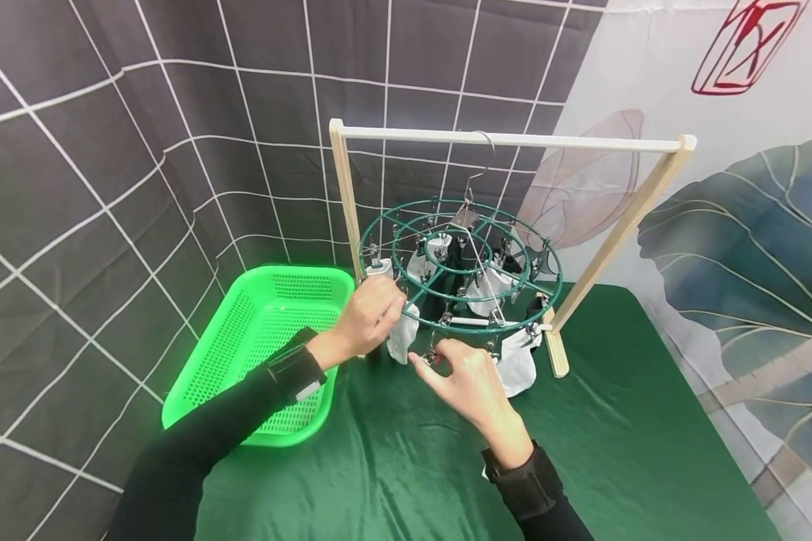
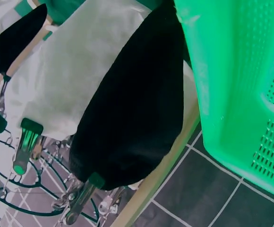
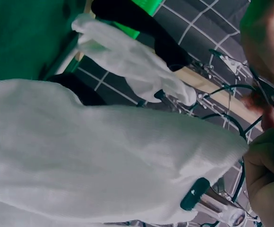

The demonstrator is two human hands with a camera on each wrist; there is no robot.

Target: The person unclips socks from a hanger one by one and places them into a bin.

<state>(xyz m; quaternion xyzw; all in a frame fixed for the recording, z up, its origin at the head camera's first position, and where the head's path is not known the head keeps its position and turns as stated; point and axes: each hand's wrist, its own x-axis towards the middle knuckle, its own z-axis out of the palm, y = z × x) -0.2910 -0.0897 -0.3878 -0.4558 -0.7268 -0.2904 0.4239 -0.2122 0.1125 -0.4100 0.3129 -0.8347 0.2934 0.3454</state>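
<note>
A green round clip hanger (image 1: 455,329) hangs by its metal hook, with black and white socks clipped to it. My left hand (image 1: 372,315) curls its fingers at the hanger's left front rim. At the front, my right hand (image 1: 472,382) pinches a metal clip (image 1: 429,356) between thumb and index finger. A white sock (image 1: 402,335) hangs between the hands, and another white sock (image 1: 516,364) hangs right of the right hand. In the left wrist view a black sock (image 2: 132,104) hangs from a clip. A white sock (image 3: 104,156) fills much of the right wrist view.
A wooden rack with a white crossbar (image 1: 548,140) carries the hanger. To the left, a bright green perforated basket (image 1: 260,323) stands on the green tablecloth (image 1: 392,466). A dark gridded curtain (image 1: 264,113) hangs behind and left; a printed white cloth (image 1: 649,75) hangs at right.
</note>
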